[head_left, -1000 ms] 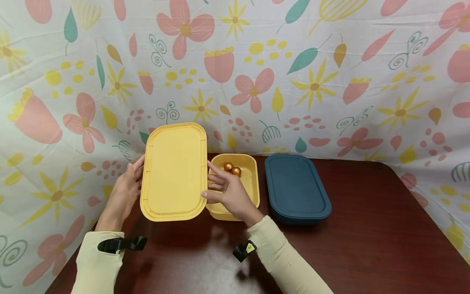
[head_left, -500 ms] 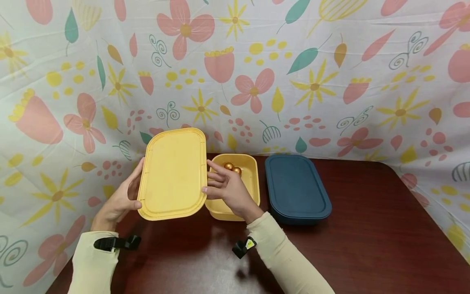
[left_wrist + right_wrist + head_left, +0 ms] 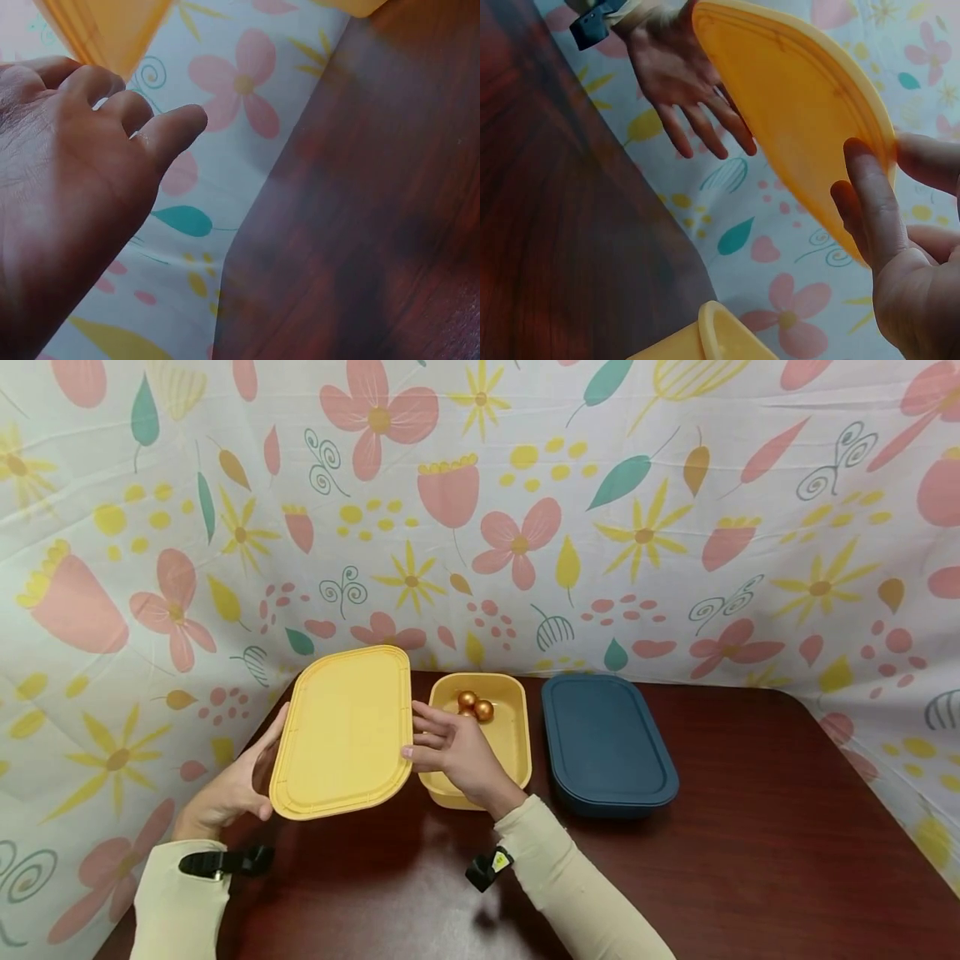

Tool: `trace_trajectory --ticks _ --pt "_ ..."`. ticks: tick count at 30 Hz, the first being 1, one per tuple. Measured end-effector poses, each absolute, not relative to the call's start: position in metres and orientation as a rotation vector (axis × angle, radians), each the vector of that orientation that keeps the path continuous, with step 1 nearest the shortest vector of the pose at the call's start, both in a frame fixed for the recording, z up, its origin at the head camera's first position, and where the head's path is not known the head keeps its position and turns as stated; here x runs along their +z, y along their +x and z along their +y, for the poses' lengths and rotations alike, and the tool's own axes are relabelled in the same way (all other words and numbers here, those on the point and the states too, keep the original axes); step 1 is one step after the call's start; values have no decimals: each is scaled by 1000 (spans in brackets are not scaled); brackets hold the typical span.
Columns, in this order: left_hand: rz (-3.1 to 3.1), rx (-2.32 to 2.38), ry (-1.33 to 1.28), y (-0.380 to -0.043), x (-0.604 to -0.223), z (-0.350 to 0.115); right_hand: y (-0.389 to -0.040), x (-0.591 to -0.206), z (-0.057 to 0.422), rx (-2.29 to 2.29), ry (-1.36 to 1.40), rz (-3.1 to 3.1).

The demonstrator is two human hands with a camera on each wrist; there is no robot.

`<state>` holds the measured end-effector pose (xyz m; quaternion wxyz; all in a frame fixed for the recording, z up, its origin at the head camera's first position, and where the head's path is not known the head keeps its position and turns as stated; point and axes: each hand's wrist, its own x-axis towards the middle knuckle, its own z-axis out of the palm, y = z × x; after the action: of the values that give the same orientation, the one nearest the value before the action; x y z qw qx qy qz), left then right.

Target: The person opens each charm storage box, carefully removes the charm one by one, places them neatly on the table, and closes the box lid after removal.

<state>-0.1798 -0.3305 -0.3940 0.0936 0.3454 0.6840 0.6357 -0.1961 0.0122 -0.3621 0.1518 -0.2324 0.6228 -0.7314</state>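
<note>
A yellow lid is held tilted in the air above the table's left part, its ribbed-rim side facing up. My right hand pinches its right edge, thumb on one face and fingers on the other, as the right wrist view shows. At the opposite edge, my left hand spreads along the side, thumb by the near corner; its fingers look straight in the right wrist view. Behind my right hand stands an uncovered yellow box with golden balls at its far left; the hand hides part of it.
A dark blue box with its lid on stands right of the yellow box. Both stand on a dark red-brown table. A floral cloth hangs along the back and left edges.
The lid has come down and slightly left, tilting flatter, and both hands have moved with it. More of the golden balls shows now. The left thumb has come round to the lid's near corner.
</note>
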Motion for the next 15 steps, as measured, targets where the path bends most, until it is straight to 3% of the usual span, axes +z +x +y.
trace_trajectory --ticks 15 --pt "1826 2030 1031 -181 -414 -349 -190 -365 -10 -1926 -811 1906"
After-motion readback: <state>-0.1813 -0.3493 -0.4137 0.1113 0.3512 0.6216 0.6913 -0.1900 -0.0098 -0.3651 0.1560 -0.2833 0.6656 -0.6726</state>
